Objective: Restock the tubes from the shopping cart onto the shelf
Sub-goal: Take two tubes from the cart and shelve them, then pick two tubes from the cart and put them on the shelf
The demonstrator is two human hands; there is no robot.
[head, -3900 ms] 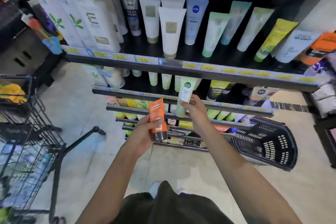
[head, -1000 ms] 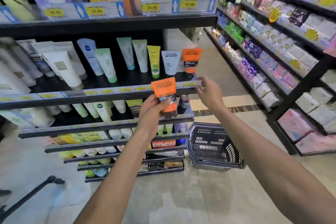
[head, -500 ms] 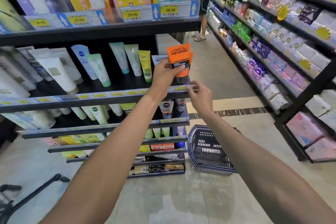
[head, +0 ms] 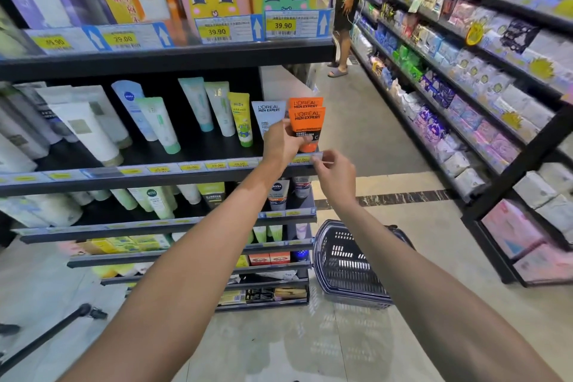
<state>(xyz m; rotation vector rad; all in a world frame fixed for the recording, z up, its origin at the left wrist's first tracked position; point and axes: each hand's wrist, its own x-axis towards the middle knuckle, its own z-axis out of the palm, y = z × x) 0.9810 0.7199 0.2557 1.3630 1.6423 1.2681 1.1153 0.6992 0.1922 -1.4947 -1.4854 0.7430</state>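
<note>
So the orange tube [head: 307,129] is up at the right-hand end of the shelf [head: 186,175], cap down, sitting right in front of a second orange tube [head: 305,102] of the same brand. My left hand [head: 283,146] has it pinched around the lower body, fingers curled over the label, so it's a firm hold. I can't really tell if the cap is already touching the shelf board or just above it, since my hand covers that part.

My right hand [head: 336,175] is just below and to the right, at the shelf's front corner. Thumb and forefinger look pinched on the end of the price strip [head: 217,165] that runs along the front edge, other fingers loosely curled.

Just left of the orange ones there's a white tube [head: 268,113] of the same brand, then a yellow tube [head: 242,119], a few pale green ones and a blue-capped one further along toward the left end.

Down on the floor by the shelf unit's right end sits a dark shopping basket [head: 350,267]. Across the aisle on the right there's another rack [head: 496,77] full of soft packs, and someone is standing at the far end.
</note>
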